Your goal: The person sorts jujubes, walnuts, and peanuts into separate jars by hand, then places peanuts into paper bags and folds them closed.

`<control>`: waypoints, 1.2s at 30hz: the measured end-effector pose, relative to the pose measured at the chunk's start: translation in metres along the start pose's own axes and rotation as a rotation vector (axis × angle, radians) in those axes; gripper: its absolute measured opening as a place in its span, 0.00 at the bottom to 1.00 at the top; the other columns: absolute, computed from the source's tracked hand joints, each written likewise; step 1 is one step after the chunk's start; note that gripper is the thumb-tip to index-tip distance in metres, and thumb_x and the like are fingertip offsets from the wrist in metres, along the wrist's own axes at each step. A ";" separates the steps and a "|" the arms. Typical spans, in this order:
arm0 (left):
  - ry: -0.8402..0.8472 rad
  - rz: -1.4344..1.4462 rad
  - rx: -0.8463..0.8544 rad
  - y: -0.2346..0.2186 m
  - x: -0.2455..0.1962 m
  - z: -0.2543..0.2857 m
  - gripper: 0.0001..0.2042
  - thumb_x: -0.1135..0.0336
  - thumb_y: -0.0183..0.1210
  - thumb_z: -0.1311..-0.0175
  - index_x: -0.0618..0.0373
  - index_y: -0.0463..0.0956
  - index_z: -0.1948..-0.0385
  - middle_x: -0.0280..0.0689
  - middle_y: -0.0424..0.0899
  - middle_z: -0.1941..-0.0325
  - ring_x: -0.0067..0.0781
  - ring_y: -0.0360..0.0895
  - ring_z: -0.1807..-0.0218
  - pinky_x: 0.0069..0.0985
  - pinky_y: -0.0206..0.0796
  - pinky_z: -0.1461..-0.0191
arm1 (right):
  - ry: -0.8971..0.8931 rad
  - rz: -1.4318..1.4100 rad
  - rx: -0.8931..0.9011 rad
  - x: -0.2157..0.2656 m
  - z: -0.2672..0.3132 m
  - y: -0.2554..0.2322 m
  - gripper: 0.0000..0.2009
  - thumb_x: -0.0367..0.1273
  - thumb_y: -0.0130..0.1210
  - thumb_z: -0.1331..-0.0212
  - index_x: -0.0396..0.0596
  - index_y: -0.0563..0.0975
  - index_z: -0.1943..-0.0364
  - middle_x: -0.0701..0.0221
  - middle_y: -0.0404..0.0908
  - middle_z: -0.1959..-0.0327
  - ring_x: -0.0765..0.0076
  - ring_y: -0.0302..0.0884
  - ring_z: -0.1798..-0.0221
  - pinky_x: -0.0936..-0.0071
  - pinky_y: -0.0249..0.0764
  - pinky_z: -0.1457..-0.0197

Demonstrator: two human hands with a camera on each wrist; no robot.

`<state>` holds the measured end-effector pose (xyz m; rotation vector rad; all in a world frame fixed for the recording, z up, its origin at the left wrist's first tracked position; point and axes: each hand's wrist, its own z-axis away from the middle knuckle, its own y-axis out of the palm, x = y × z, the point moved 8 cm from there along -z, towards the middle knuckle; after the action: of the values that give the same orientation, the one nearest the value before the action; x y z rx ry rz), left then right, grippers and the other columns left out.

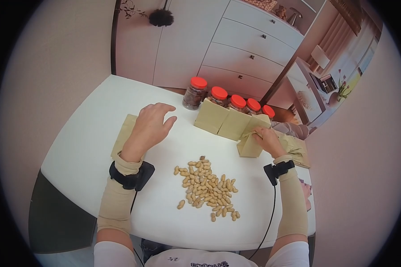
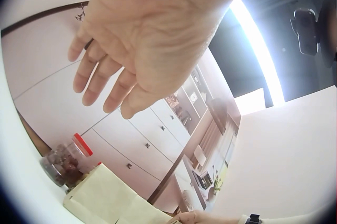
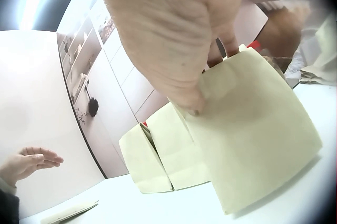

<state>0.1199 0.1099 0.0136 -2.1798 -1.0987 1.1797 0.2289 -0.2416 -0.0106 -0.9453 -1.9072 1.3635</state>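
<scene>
My right hand [image 1: 269,141] pinches the top edge of a tan paper bag [image 3: 253,134], which stands upright at the right end of a row. Its thumb lies on the near face, and the other fingers are partly hidden behind the paper. To its left stand two more paper bags [image 1: 210,116], side by side. My left hand [image 1: 150,127] is raised above the table's left part with fingers loosely extended, holding nothing. Below that hand a flat paper bag [image 1: 124,133] lies on the table. A loose pile of unshelled peanuts [image 1: 205,187] spreads across the middle.
Behind the bags runs a row of clear jars with red lids [image 1: 218,93]; the leftmost jar [image 1: 192,98] holds dark contents. More tan paper [image 1: 298,149] lies beyond my right wrist. The white table [image 1: 84,178] ends at a wall printed with cabinets and drawers.
</scene>
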 end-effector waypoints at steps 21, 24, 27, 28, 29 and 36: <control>0.026 -0.026 0.003 0.005 0.003 0.001 0.12 0.63 0.57 0.38 0.58 0.79 0.56 0.43 0.82 0.52 0.46 0.75 0.47 0.37 0.61 0.39 | 0.070 0.075 -0.003 -0.033 -0.024 0.004 0.10 0.33 0.56 0.46 0.42 0.78 0.64 0.61 0.78 0.61 0.52 0.76 0.52 0.58 0.72 0.51; 0.027 -0.022 0.003 0.005 0.003 0.002 0.13 0.63 0.57 0.38 0.58 0.79 0.56 0.43 0.82 0.53 0.47 0.75 0.47 0.38 0.61 0.39 | 0.068 0.049 -0.048 -0.037 -0.028 -0.001 0.09 0.33 0.56 0.46 0.42 0.77 0.65 0.61 0.78 0.63 0.52 0.77 0.54 0.57 0.72 0.52; 0.045 -0.029 -0.015 0.006 0.005 0.002 0.13 0.63 0.58 0.38 0.58 0.79 0.56 0.43 0.83 0.53 0.47 0.75 0.48 0.38 0.62 0.39 | 0.100 0.102 -0.085 -0.034 -0.032 -0.004 0.08 0.32 0.56 0.46 0.44 0.76 0.64 0.62 0.78 0.63 0.52 0.76 0.54 0.57 0.71 0.52; 0.038 -0.038 -0.024 0.003 0.006 0.002 0.13 0.63 0.58 0.38 0.58 0.79 0.56 0.43 0.83 0.53 0.47 0.75 0.48 0.38 0.62 0.39 | 0.112 0.161 -0.107 -0.034 -0.031 -0.003 0.08 0.32 0.56 0.46 0.45 0.76 0.63 0.62 0.78 0.63 0.52 0.76 0.54 0.57 0.71 0.51; 0.032 -0.040 -0.023 0.001 0.007 0.001 0.13 0.62 0.58 0.38 0.58 0.79 0.56 0.43 0.83 0.53 0.47 0.76 0.48 0.38 0.62 0.39 | 0.098 0.155 -0.110 -0.033 -0.031 0.001 0.08 0.32 0.56 0.46 0.45 0.76 0.63 0.62 0.78 0.63 0.52 0.76 0.54 0.57 0.71 0.51; -0.122 -0.089 -0.146 -0.060 0.035 0.005 0.15 0.61 0.59 0.38 0.60 0.79 0.55 0.45 0.82 0.51 0.48 0.77 0.49 0.37 0.67 0.43 | 0.184 0.067 -0.218 -0.025 -0.014 -0.006 0.20 0.31 0.65 0.53 0.47 0.73 0.54 0.64 0.76 0.53 0.54 0.74 0.48 0.58 0.66 0.43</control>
<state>0.1005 0.1736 0.0338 -2.1643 -1.3583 1.2412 0.2536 -0.2561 -0.0027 -1.2069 -1.9230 1.0789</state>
